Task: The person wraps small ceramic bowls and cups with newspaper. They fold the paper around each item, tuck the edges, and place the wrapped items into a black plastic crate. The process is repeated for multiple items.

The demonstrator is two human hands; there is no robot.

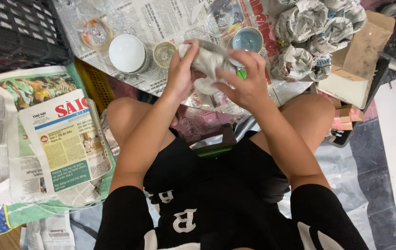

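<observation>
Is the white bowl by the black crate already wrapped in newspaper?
No, the white bowl sits bare on the spread newspaper; both hands hold another paper-wrapped piece.

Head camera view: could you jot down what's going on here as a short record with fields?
Left hand: grips a newspaper-wrapped item from the left
Right hand: fingers spread on the item's right side
In front: white bowl, small glass cup, blue bowl, all on newspaper
Right: pile of crumpled newspaper bundles, cardboard box
Left: stack of flat newspapers, black crate
</observation>
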